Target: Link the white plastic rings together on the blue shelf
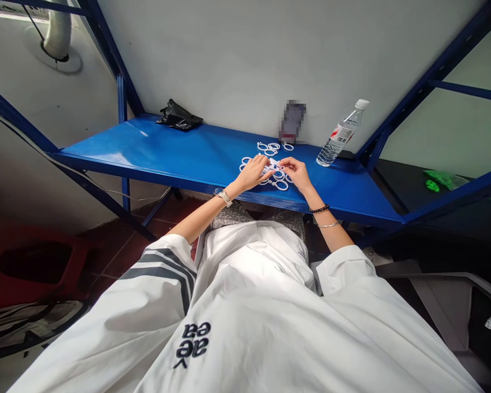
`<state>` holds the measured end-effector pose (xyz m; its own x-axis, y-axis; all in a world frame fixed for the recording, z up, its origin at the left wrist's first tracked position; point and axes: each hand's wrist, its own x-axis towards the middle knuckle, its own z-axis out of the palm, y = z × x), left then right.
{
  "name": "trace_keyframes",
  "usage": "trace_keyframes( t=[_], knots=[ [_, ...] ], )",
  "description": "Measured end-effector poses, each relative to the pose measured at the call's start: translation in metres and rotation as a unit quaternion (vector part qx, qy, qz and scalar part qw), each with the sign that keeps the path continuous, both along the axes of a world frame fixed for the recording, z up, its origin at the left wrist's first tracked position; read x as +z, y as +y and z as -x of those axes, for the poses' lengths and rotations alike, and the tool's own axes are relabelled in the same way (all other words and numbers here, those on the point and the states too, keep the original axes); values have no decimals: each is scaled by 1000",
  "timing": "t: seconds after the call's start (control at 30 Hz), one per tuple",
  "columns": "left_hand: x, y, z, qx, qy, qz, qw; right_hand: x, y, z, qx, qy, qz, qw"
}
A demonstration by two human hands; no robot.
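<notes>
Several white plastic rings [280, 185], each with a small nub like a curtain ring, lie loosely heaped on the blue table around my hands. From the left, my left hand [253, 172] reaches over the heap with its fingers curled, partly hiding the rings below. My right hand [297, 172] has thumb and fingertips pinched together at the heap's right side. Between the fingertips of both hands is a small white piece [274, 162], seemingly part of a ring; its exact shape is too small to tell. Just beyond my hands sits a smaller group of white rings [273, 147].
The blue metal table [118, 144] has a frame rising on both sides and a pale wall behind. At its back are a crumpled black plastic bag [180, 115], a blurred dark upright object [293, 121] and a leaning-looking water bottle [341, 136]. A red stool [65, 262] stands lower left.
</notes>
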<state>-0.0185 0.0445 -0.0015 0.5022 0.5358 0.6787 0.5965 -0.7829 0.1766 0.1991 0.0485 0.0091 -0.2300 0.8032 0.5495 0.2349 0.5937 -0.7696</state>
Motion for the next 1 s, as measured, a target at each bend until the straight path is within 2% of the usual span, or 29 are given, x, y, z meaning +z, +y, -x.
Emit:
trace_keyframes(
  t=[0.23,0.43,0.67,1.0],
  knots=[
    [3,-4,0,-40,-5,14,999,-13,-21,-2,24,7,-8,1000],
    [8,-6,0,-73,50,19,996,-9,-29,4,31,-29,-5,999],
    [9,-9,-1,-67,51,18,996,-3,-35,4,18,-38,5,999],
    [10,-12,-1,-66,48,28,996,-5,-36,5,51,-31,13,998]
  ],
)
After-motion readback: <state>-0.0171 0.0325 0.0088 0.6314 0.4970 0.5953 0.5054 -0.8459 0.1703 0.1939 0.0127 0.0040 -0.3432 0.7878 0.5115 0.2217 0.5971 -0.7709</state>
